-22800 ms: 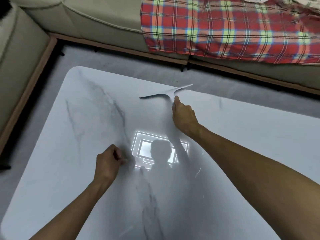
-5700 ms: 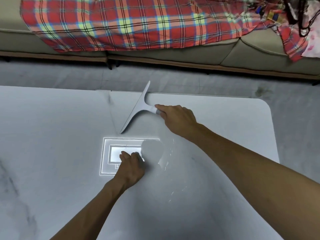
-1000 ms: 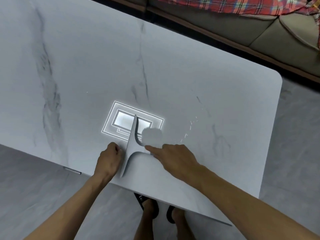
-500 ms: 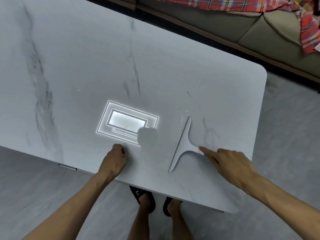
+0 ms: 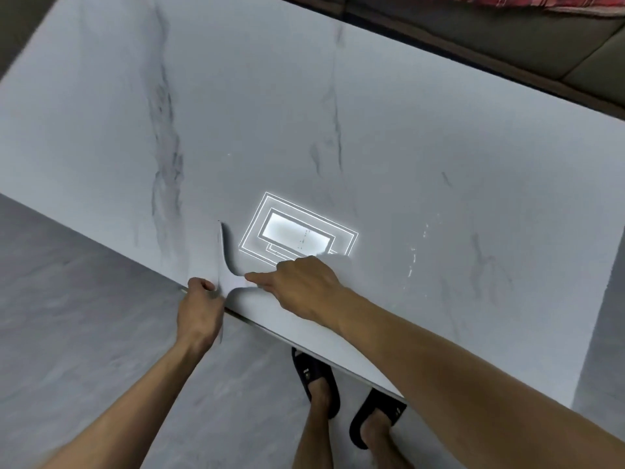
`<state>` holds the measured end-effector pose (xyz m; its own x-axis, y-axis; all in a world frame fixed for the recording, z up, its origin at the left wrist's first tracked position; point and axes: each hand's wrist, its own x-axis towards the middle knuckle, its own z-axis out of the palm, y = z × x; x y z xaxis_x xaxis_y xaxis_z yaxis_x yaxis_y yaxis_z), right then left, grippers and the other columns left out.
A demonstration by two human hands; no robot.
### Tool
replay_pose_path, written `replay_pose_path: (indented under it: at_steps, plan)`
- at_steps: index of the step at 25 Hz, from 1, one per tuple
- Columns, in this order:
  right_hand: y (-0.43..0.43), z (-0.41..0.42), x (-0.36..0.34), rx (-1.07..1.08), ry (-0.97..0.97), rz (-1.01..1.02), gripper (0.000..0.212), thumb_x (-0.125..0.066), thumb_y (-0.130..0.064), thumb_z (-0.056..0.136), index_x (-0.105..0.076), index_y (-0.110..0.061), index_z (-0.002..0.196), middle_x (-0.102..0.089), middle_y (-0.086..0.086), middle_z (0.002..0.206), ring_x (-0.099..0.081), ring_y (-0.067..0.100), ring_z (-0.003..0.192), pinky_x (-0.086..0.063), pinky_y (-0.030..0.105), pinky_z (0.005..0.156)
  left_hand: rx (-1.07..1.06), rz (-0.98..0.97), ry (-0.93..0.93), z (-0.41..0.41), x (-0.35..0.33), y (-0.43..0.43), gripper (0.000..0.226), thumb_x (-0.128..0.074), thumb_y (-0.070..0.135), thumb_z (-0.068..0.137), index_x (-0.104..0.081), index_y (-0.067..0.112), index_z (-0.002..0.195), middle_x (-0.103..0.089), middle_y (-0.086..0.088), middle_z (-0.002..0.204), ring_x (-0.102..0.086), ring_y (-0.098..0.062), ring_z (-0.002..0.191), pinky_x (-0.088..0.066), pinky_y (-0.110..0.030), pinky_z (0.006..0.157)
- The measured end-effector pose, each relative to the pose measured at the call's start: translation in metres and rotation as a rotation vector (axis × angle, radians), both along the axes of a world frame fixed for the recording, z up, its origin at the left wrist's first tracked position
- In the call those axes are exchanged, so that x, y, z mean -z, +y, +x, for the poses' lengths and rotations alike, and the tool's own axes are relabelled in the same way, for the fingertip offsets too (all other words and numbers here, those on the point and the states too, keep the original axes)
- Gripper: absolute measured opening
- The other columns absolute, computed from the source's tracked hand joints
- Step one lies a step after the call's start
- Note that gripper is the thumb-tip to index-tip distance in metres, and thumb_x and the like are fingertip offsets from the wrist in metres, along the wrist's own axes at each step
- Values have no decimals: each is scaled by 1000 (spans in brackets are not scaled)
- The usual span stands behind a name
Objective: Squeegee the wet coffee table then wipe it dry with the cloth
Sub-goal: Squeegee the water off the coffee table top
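At the near edge of the surface (image 5: 406, 130), my right hand (image 5: 301, 286) grips the handle of the squeegee (image 5: 227, 277), forefinger laid out along it. The tool lies to the left of that hand: the handle points left from the knuckles and the blade crosses it, its long axis running from out on the surface toward me and over the near edge. My left hand (image 5: 199, 309) sits at that edge, just beside the blade's near half, fingers curled; I cannot tell whether it holds anything or touches the blade. Droplets (image 5: 414, 255) glint well to the right, past a lamp's reflection (image 5: 297, 233), so I judge the next stroke must carry the blade rightward, across its own axis, to reach them. No cloth is in view; by my reading, drying is not yet begun.
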<state>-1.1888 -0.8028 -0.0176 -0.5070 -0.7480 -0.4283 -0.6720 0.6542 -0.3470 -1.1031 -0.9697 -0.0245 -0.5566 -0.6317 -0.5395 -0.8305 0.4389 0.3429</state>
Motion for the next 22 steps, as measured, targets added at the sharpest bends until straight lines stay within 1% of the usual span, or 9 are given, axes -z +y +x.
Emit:
replay_pose_path:
  at_steps: [3,6,8,11,13,16,18,20,22]
  plan:
    - [21,1,4,92,1,-32,52,-43,-20,99,-33,-48,142,-52,1,84,-61,29,83,-30,32,62,77,73,-65,0,2,8,12,-44,11,89,-45,9,100,-55,-7,78,-51,-24,67,-36,-32,52]
    - [85,8,1,238,3,-20,51,-43,-22,99,-32,-49,142,-61,5,91,-63,30,83,-42,33,65,210,139,-127,-3,3,33,15,-43,11,86,-45,11,100,-58,-8,84,-52,-24,70,-34,-31,52]
    - [142,14,-6,338,3,18,48,-38,-28,103,-28,-51,143,-58,2,86,-63,29,78,-48,36,68,328,196,-183,-3,5,57,19,-42,9,84,-43,14,103,-56,-8,84,-50,-20,66,-33,-29,52]
    - [225,30,-20,449,4,75,44,-30,-37,104,-24,-53,145,-48,-5,77,-56,21,69,-39,32,61,428,272,-217,-2,5,95,23,-41,5,83,-41,12,105,-54,-8,82,-48,-19,65,-34,-29,53]
    - [269,41,-30,486,26,142,44,-27,-39,104,-22,-53,145,-48,-8,76,-48,15,64,-34,29,59,458,297,-225,1,4,115,24,-41,5,82,-42,11,106,-54,-8,82,-48,-22,67,-35,-31,55]
    - [305,52,-47,510,58,193,43,-26,-40,104,-23,-54,144,-55,-9,78,-54,14,67,-39,28,62,445,271,-184,9,-5,139,23,-40,5,83,-44,12,104,-52,-4,79,-50,-24,70,-35,-30,54]
    - [296,54,-53,497,35,122,42,-28,-40,104,-25,-53,144,-57,-7,78,-58,17,70,-43,30,63,357,213,-101,17,-12,144,23,-41,4,83,-45,14,103,-51,0,79,-52,-23,69,-37,-30,54]
    - [264,56,-49,394,20,40,44,-36,-34,104,-27,-52,143,-56,-4,78,-59,20,69,-47,34,63,222,180,-18,26,-20,143,23,-43,2,83,-47,13,103,-52,0,83,-54,-23,67,-39,-30,54]
    - [223,66,-37,253,13,-15,51,-43,-24,102,-28,-52,143,-58,0,80,-61,25,69,-51,37,64,162,154,17,36,-26,140,22,-43,2,84,-47,12,102,-52,1,80,-53,-22,64,-39,-30,53]
